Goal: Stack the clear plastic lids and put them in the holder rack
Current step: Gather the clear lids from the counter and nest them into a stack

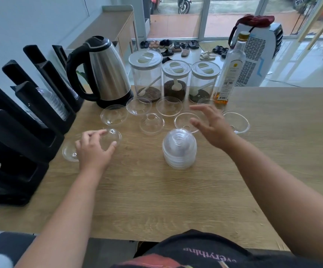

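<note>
Nearest the person, in the middle of the wooden tabletop (176, 200), stands a stack of clear dome lids (179, 149), nested dome-up and leaning slightly. To its left the left hand (94, 149) lies over a loose dome lid (106, 139), its fingers curled on the rim; whether the lid is lifted or only touched cannot be told, and another lid (69, 151) lies partly under the wrist. The right hand (211, 126) hovers open with fingers spread wide, holding nothing, above an upturned lid (185, 122). Beyond lie more single lids, well apart from one another: an upright one (152, 123), a far-left one (114, 115), two near the jars (139, 105) (169, 106) and one at the right (236, 121). These lids look thin, very light and springy, likely slick and easily dented, so a gentle pinch at the stiffer rim should suit better than squeezing the dome; the tall stack is probably best held around its base. At the left edge stands the black holder rack (21, 132), some slanted slots already holding clear cups or lids. Farther back stand a steel kettle (106, 74) and three clear canisters with grey lids: the left one (145, 74) holds a shallow brown layer and a scoop, the middle one (175, 80) dark grains and a scoop, the right one (204, 82) a little dark material. A tall bottle (232, 68), with only a little amber liquid at the bottom, stands beside them.
</note>
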Demonstrator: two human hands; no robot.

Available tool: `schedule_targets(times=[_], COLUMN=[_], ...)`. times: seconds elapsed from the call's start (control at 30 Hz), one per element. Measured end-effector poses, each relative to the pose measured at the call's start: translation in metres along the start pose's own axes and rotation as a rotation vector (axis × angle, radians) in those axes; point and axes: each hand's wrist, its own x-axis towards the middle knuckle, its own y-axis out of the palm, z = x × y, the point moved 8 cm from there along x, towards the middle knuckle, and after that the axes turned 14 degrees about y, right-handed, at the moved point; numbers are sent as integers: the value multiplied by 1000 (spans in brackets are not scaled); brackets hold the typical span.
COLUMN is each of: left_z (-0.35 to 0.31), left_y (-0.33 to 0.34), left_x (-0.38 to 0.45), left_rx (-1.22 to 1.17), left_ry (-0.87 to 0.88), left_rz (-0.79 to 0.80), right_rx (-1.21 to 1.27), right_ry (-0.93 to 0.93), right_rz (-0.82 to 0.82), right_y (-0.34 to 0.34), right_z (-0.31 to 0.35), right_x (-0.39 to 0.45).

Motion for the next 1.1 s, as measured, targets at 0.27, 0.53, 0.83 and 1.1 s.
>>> schedule_targets(times=[0.27, 0.53, 0.83, 1.1], left_z=[25, 3, -5, -11], left_y=[17, 24, 43, 43], left_x=[22, 15, -2, -8], left_rx=[338, 355, 158, 264], left_ry=[-161, -60, 54, 90], left_rz=[254, 218, 305, 314], right_rx=[-339, -614, -800, -656], right_ry=[4, -185, -220, -269], right_rz=[160, 224, 265, 336], right_y=[16, 92, 129, 119], right_z=[14, 63, 70, 80], right_x=[48, 78, 92, 87])
